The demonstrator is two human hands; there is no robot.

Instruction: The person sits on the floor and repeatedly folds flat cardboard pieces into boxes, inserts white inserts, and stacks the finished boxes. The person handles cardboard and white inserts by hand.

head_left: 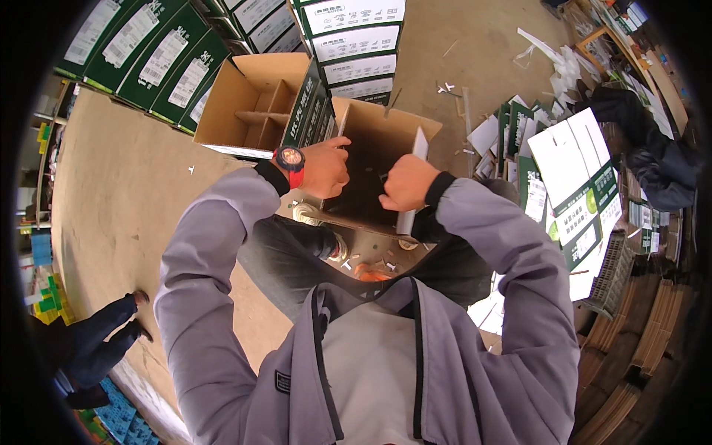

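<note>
My left hand [325, 167], with a red watch on its wrist, grips the near left wall of an open brown cardboard box [374, 130] in front of me. My right hand [406, 182] is closed on a white cardboard divider strip [412, 178] that stands upright at the box's right side and runs down past the fist. The inside of the box is dark and mostly hidden. Both grey sleeves rise from the lower edge.
A second open box with dividers [256, 104] lies just beyond, left. Green and white cartons [356, 44] are stacked behind. Flat printed cartons [575, 185] and brown cardboard stacks [638, 341] lie right. Another person's legs [96, 334] show at lower left.
</note>
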